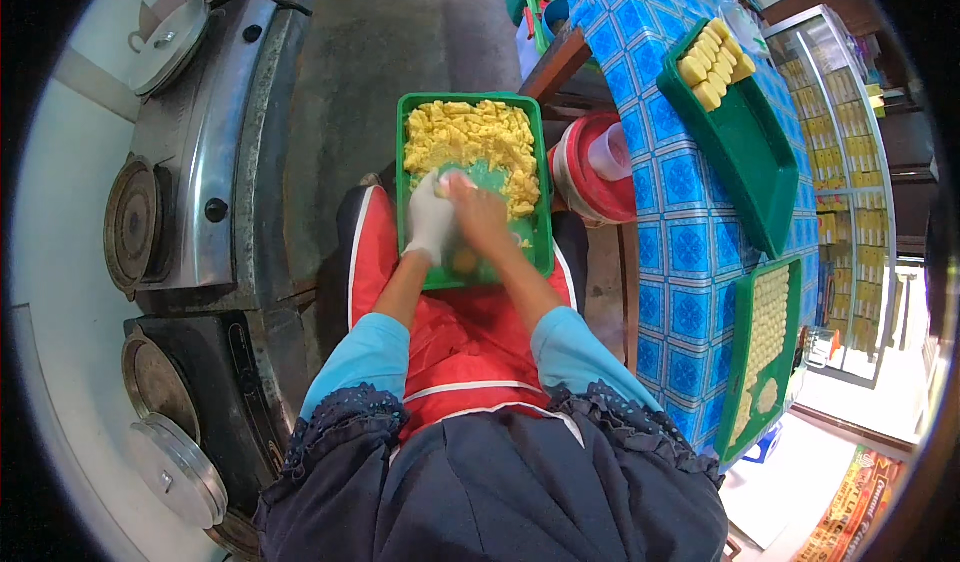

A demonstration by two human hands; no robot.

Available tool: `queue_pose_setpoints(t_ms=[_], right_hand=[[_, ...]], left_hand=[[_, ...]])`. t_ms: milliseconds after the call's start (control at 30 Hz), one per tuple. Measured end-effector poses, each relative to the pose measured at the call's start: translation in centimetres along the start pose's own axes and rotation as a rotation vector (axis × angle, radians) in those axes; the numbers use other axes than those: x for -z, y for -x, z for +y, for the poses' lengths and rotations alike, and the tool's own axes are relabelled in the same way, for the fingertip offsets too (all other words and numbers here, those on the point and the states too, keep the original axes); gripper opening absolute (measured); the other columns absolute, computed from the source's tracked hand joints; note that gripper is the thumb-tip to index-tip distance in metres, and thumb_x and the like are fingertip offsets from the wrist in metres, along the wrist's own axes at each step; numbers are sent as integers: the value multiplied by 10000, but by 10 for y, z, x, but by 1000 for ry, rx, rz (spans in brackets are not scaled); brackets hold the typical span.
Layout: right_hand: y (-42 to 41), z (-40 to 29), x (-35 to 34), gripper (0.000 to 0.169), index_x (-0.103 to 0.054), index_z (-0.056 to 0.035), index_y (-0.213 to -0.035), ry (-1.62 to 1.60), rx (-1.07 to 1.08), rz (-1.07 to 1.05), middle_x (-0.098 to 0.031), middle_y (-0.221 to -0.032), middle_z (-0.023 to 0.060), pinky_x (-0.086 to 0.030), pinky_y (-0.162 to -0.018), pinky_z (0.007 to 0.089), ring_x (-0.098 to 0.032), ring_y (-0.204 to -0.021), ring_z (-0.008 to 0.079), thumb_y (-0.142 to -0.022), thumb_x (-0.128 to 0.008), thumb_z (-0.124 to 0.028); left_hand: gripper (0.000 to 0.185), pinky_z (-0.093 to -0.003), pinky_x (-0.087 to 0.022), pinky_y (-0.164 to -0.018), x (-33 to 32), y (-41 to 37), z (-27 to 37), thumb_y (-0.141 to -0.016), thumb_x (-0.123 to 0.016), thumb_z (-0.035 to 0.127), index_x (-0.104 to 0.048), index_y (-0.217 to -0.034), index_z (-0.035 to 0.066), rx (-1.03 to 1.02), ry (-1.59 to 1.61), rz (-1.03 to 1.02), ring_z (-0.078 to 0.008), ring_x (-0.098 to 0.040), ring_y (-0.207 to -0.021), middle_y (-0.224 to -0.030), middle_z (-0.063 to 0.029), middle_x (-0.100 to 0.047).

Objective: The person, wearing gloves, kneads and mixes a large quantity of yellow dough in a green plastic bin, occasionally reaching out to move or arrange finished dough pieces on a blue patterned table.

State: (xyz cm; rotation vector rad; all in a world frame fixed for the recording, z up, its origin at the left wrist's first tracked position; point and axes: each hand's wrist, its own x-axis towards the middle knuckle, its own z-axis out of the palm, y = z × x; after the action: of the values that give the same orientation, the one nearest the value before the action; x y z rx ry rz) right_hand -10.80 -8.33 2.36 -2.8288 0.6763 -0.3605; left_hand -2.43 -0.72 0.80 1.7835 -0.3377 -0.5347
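Note:
A green plastic tray (545, 187) rests across my lap, its far half heaped with crumbly yellow dough (469, 134). My left hand (431, 217), in a whitish glove, meets my bare right hand (476, 209) over the tray's middle. Between them a small piece of yellow dough (441, 188) shows at the fingertips, mostly hidden by the blurred hands. Near the tray's close end, below my wrists, lies a small rounded yellowish thing (464, 262), too blurred to name.
Left stands a metal gas stove (244, 134) with round pans and lids. On the right, a blue checked tablecloth (679, 262) carries a green tray (757, 157) of yellow dough blocks and another tray (739, 352) of small pieces. A red-lidded bucket (581, 164) stands beside the table.

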Motion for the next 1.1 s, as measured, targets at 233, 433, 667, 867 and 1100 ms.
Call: queue_pose_setpoints(t_ms=[233, 433, 667, 867, 1100], right_hand=[[17, 21, 0, 227, -584, -112, -1107, -34, -68, -103, -657, -753, 202, -500, -591, 521, -659, -709, 385, -923, -481, -197], [21, 11, 26, 248, -643, -199, -1136, -139, -125, -196, -669, -787, 199, -508, -636, 523, -656, -766, 405, -919, -544, -263], [50, 42, 39, 305, -607, -231, -1188, -116, -185, -232, -670, -820, 199, -492, -643, 527, -648, -763, 405, -888, -569, -274], [25, 17, 48, 245, -659, -121, -1043, 164, -18, 206, -644, -728, 161, -481, -631, 454, -631, -697, 359, -804, -624, -166], [-25, 15, 10, 161, -594, -33, -702, -735, -460, 13, -583, -621, 148, -464, -597, 437, -613, -642, 328, -677, -732, -112]], left_hand=[[766, -245, -475, -624, -3, 1, 8, -584, -639, -106, -555, -1333, 24, 45, 65, -65, -125, -584, -686, -901, -56, -665], [762, -283, -505, -739, 11, 7, 25, -577, -681, -61, -577, -1322, 60, 124, 54, -122, -174, -657, -811, -1020, -114, -708], [692, -356, -514, -822, 6, -4, 42, -624, -773, 91, -611, -1295, 138, 12, -167, -315, -279, -668, -961, -1101, -197, -671], [478, -423, -515, -747, 19, -24, 26, -639, -756, 143, -703, -1114, 149, -517, -772, -338, -342, -634, -847, -929, -185, -612], [174, -485, -506, -727, 4, -15, 19, -748, -579, 57, -698, -873, 33, -436, -647, -204, -417, -623, -830, -910, -253, -607]])
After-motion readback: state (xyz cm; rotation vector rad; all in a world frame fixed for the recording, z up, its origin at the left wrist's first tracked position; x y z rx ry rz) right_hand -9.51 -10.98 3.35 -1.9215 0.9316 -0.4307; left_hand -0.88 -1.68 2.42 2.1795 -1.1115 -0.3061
